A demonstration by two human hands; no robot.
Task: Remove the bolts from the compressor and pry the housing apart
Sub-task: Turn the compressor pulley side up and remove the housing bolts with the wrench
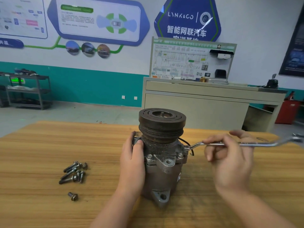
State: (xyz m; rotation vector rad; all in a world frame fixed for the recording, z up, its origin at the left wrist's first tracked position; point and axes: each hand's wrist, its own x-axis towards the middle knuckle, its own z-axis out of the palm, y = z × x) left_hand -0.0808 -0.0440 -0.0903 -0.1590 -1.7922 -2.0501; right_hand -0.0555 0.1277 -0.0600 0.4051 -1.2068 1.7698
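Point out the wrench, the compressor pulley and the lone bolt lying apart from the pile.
wrench [256, 143], head view, on the bare shaft beyond the fingers.
compressor pulley [162, 120], head view, on its grooved top face.
lone bolt [73, 196], head view, on its flanged head.

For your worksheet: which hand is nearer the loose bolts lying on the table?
Left. The left hand grips the compressor just right of the loose bolts; the right hand holds the wrench beyond it.

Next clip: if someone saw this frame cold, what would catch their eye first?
The compressor standing upright mid-table, dark pulley on top. The left hand grips its side, while the right hand holds a long wrench whose end sits at a bolt on the housing's right. Then the pile of removed bolts lying left of it on the wooden table.
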